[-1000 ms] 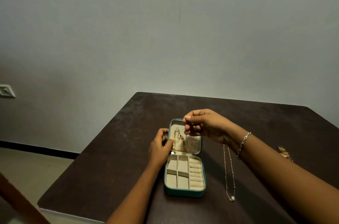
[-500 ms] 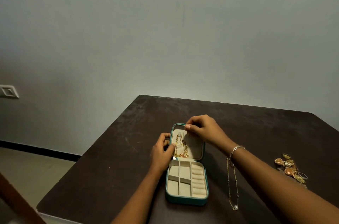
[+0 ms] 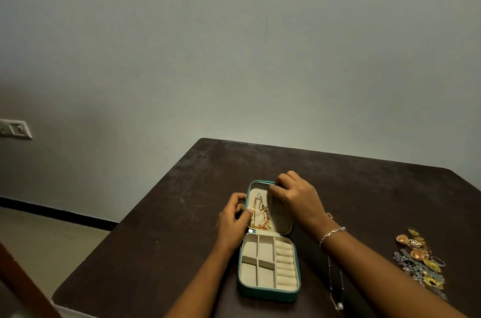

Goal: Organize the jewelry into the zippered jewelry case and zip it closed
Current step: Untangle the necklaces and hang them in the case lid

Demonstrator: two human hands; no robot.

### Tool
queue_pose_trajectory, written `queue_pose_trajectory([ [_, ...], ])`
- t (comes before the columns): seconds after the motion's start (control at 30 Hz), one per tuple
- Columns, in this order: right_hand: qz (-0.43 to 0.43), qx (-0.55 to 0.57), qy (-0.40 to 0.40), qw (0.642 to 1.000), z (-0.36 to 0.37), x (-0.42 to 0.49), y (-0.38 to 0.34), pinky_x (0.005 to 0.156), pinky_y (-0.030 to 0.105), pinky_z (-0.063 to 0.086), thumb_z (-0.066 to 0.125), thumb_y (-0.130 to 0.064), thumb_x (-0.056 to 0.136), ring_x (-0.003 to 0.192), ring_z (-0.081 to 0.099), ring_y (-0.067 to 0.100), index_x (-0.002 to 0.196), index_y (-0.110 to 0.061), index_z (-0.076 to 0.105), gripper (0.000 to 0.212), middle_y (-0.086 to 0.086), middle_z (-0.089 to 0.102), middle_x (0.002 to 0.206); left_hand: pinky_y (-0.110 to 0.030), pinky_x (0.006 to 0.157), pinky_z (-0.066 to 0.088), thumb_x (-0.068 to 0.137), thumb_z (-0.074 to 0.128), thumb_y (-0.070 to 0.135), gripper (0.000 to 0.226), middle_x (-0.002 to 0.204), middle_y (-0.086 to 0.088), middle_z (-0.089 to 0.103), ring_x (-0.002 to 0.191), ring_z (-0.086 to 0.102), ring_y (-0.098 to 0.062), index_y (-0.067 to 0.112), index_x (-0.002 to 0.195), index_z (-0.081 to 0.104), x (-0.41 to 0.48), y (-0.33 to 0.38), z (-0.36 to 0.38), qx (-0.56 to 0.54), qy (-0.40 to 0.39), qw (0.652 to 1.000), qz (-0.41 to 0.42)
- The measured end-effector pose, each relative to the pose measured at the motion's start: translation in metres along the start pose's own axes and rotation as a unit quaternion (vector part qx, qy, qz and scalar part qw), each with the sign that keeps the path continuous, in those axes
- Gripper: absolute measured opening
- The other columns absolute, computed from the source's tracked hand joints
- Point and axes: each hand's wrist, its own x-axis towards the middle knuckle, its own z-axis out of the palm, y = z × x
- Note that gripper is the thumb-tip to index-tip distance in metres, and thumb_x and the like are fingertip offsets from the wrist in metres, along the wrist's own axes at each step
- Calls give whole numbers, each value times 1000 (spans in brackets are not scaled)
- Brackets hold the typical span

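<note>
From the head camera I see the jewelry case (image 3: 268, 294) open on the table (image 3: 182, 213), gold chain (image 3: 261, 216) in its raised lid; left hand (image 3: 231, 225) fingers grip the lid's left edge; right hand (image 3: 298, 198) fingers curl over its top rim.

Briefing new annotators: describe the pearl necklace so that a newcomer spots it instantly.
On the dark table, look just right of the open teal jewelry case. The thin necklace lies there, ending in one white pearl, unlike the gold chain in the lid or the mixed pile farther right.
</note>
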Motion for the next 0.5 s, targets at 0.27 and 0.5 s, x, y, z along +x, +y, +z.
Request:
queue_pose_trajectory([
  [0.27, -18, -39, 15, 999, 9, -1, 2, 47, 22, 45, 91, -28, 43, 63, 59, 16, 76, -13, 72, 41, 5, 66, 73, -46, 76, 55, 81, 52, 18, 19, 88, -2, 70, 81, 68, -18, 25, 98, 56, -1, 1, 0, -20, -9, 1000, 6],
  [0.5, 10, -43, 73, 996, 16, -1, 0, 46, 27, 45, 88, -17, 52, 65, 57, 20, 83, -13, 67, 38, 5, 62, 73, -39, 71, 55, 79, 52, 13, 22, 90, -3, 70, 81, 67, -18, 21, 99, 58, -2, -1, 0, -38, -5, 999, 15],
])
